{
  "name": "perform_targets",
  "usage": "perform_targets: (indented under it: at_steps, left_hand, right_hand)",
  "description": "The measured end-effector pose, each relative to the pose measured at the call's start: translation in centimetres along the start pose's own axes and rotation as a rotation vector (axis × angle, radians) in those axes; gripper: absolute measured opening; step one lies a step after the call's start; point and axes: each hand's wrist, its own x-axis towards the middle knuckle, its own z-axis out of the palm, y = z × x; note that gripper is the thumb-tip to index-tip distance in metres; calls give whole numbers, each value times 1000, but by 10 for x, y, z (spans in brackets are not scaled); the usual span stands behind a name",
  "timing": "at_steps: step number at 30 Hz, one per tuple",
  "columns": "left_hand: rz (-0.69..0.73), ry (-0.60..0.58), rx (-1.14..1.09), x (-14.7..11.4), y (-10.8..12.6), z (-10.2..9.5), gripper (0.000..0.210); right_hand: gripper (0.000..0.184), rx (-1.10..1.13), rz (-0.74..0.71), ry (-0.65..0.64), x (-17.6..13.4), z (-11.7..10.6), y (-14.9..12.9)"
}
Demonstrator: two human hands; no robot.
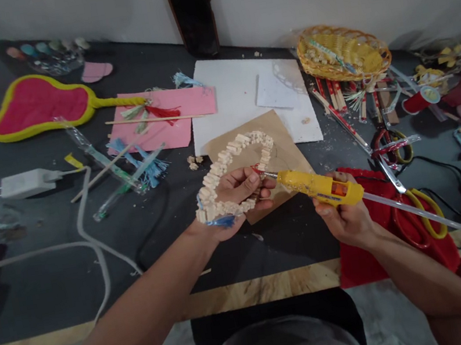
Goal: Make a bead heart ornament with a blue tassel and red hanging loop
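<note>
My left hand [240,188] is closed on a loop built from small pale wooden pieces [223,165], which rests partly over the wrist. A blue tassel [223,221] hangs at the loop's near end, and a bit of red shows by the fingertips. My right hand [348,214] grips a yellow hot glue gun [319,186] with a clear glue stick [427,213] sticking out of its back. The gun's metal nozzle meets the loop close to my left fingertips; whether glue is coming out I cannot tell. Beneath them lies a brown paper sheet [281,134].
A pink paddle with yellow edging [42,104] lies at the left, near a white adapter [29,184] and its cable. White board [213,122] and pink card [196,101] lie behind. To the right are a wicker basket [310,65], scissors [390,175], red cloth [357,269] and a thread spool [417,102].
</note>
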Motion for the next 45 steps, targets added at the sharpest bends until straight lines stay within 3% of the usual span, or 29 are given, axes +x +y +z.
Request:
perform_targets:
  at_steps: [7,12,16,20,22,26,36,41,45]
  left_hand:
    - [-22,3,-1,-2,3,-1,21]
    - [-14,-10,4,-3,4,-1,23]
    - [0,-19,12,-2,5,-3,25]
    - [45,-17,49,0,2,-8,24]
    - [55,-24,61,2,0,-11,24]
    - [14,-63,58,2,0,-12,17]
    - [46,37,190,-1,2,-9,25]
    - [26,31,233,-1,4,-7,20]
    - [19,25,239,-2,4,-3,14]
  right_hand:
    - [11,4,26,-2,0,1,1]
    - [24,62,103,4,0,-3,1]
    - [40,401,456,-57,2,-6,6]
    - [36,765,861,223,10,-6,20]
    - [40,808,969,287,13,-8,27]
    - [41,858,1084,265,14,-18,32]
    - [39,818,1052,115,-1,-63,37]
    - [26,422,1004,-87,-9,-98,47]
    - [20,60,770,-106,11,-116,59]
